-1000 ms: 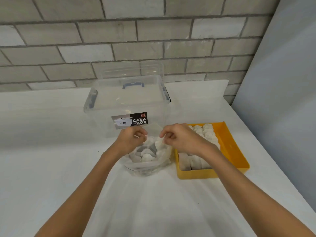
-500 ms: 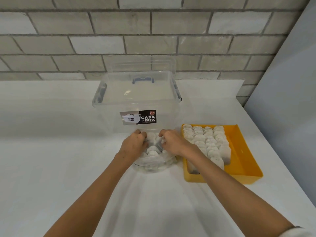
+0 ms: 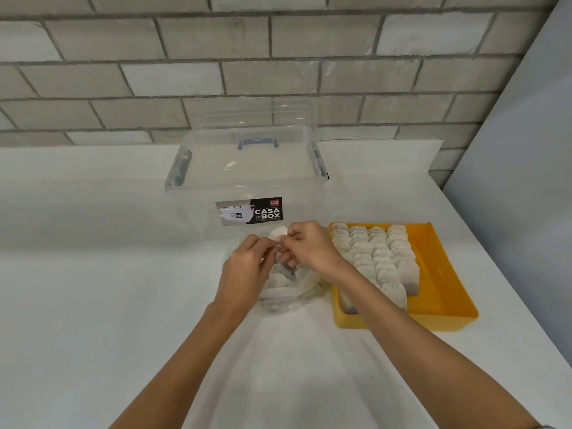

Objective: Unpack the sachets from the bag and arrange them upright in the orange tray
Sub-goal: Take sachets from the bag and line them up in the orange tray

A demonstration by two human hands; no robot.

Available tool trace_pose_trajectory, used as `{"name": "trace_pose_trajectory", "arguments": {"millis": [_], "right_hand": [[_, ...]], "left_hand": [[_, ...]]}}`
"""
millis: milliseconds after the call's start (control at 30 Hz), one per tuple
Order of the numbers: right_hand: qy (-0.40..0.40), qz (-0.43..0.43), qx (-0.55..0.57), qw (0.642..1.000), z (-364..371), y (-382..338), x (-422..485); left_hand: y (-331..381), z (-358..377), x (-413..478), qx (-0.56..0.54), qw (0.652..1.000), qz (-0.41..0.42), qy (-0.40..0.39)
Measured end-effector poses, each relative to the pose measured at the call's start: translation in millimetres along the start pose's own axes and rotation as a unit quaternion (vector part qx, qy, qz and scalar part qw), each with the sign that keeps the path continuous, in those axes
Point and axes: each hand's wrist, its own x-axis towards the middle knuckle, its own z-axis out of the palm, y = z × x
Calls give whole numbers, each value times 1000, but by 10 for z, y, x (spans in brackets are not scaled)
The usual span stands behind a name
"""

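Note:
A clear plastic bag (image 3: 288, 297) of white sachets sits on the white table in front of me. Both hands are over its mouth. My left hand (image 3: 247, 267) and my right hand (image 3: 305, 246) together pinch a white sachet (image 3: 277, 233) lifted just above the bag. More sachets (image 3: 283, 278) lie loose inside the bag, partly hidden by my fingers. To the right stands the orange tray (image 3: 439, 292), with several rows of sachets (image 3: 374, 255) standing upright in its left and middle part.
A clear lidded storage box (image 3: 247, 168) with a "CASA BOX" label stands right behind the bag. A brick wall runs along the back and a grey panel (image 3: 520, 168) closes the right side. The table edge runs diagonally past the tray.
My hands have risen out of the bag and now hold a sachet between them above its mouth. The view has shifted slightly.

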Motion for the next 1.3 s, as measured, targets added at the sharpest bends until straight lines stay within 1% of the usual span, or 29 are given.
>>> {"name": "trace_pose_trajectory", "arguments": {"millis": [67, 167, 233, 333, 433, 500, 567, 633, 733, 933, 1067, 1200, 1300], "right_hand": [[5, -16, -7, 1000, -22, -16, -6], [-2, -65, -51, 997, -65, -44, -19], [-18, -95, -61, 993, -78, -75, -38], [-37, -116, -90, 988, -69, -124, -12], [-70, -112, -198, 971, 21, -93, 102], [-101, -100, -288, 947, 117, -31, 153], [-129, -82, -349, 924, 173, 4, 149], [-140, -70, -390, 908, 194, 7, 134], [-126, -62, -409, 901, 201, 23, 148], [-89, -74, -374, 920, 158, 63, 159], [-66, -86, -307, 945, 22, 5, 96], [-37, -75, -174, 981, -131, -68, -21], [-25, -38, -16, 999, -233, -113, -126]], "left_hand": [[35, -26, -17, -48, 999, -16, 9], [54, -99, 68, -130, 984, -113, 46], [52, -159, 163, -177, 973, -145, 27], [37, -227, 260, -234, 960, -152, -13], [-26, -226, 305, -242, 955, -174, -13], [-61, -211, 312, -243, 951, -190, -19], [-77, -200, 308, -245, 948, -202, -21], [-81, -202, 297, -240, 948, -208, -17], [-106, -220, 289, -216, 954, -208, -1], [-129, -272, 290, -185, 962, -202, 0], [-113, -320, 305, -200, 958, -205, 11], [-62, -392, 358, -224, 950, -215, 29], [-3, -435, 411, -244, 944, -220, 39]]}}
